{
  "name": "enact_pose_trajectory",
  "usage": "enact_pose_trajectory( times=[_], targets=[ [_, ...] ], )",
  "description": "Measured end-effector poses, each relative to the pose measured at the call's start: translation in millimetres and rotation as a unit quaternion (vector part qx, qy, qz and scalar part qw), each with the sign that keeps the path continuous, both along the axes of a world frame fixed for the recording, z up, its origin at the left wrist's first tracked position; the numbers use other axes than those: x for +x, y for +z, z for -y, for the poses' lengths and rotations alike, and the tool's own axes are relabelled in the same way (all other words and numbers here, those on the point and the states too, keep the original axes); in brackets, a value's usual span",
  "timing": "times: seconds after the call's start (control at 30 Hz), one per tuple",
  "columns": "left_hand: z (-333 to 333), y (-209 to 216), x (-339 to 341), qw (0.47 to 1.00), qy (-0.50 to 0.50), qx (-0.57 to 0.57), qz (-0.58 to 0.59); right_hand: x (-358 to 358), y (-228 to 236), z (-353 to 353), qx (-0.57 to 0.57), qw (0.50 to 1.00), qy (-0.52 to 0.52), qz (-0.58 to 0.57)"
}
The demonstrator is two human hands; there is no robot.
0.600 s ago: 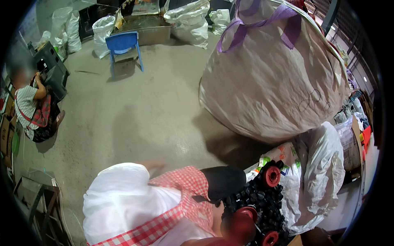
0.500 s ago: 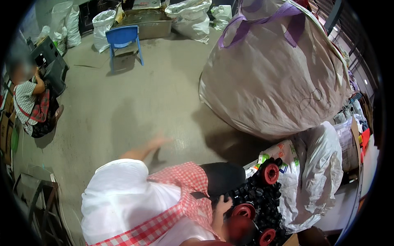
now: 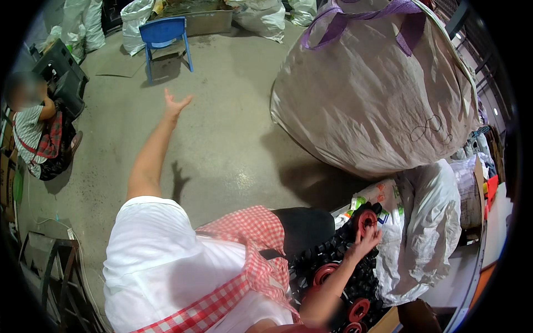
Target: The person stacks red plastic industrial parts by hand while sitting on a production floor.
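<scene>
My left arm stretches out over the floor, and its hand (image 3: 176, 104) is empty with thumb and fingers spread apart. Down at the right, my right hand (image 3: 366, 243) reaches across a heap of small black parts (image 3: 308, 266). Its fingers are apart and lie against or just over the lower edge of a red wheel-like disc (image 3: 367, 220) with black pieces around it; contact is hard to make out. Another red disc (image 3: 325, 273) sits in the heap beside my right forearm, and a further red disc (image 3: 358, 309) lies nearer the bottom edge.
A huge pale sack (image 3: 372, 94) with purple straps stands ahead on the right. White woven bags (image 3: 427, 233) lie beside the heap. A blue chair (image 3: 164, 34) stands farther off, and a person (image 3: 41, 127) squats at the far left. A dark metal frame (image 3: 55, 277) is at lower left.
My left hand has swung outward and away over the floor, fingers spreading. My right hand has moved from the near left of the heap across to the far red disc.
</scene>
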State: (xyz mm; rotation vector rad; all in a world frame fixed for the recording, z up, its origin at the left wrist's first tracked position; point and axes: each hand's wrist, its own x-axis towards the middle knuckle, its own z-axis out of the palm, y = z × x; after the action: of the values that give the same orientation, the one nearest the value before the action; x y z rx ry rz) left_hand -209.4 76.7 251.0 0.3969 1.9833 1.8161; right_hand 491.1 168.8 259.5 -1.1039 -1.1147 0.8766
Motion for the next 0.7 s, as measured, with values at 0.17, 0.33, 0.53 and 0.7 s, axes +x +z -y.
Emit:
enact_pose_trajectory(
  times=[0.17,0.33,0.53,0.7],
  targets=[
    [13.3,-23.8,-20.1,0.994,0.029,-0.056,-0.091,-93.6,33.8,-29.8,-0.051,0.991,0.122,-0.03],
    [17.9,-40.4,-23.0,0.99,0.055,-0.065,-0.113,-160.8,27.0,-36.1,-0.182,0.95,0.213,-0.14],
    [17.7,-44.9,-17.4,0.986,0.057,-0.101,-0.12,-171.3,-47.0,-29.8,-0.266,0.957,0.102,-0.05],
    [22.2,-59.0,-10.5,0.986,0.057,-0.112,-0.109,-173.2,-61.6,-31.5,-0.173,0.976,0.123,0.04]
  ],
)
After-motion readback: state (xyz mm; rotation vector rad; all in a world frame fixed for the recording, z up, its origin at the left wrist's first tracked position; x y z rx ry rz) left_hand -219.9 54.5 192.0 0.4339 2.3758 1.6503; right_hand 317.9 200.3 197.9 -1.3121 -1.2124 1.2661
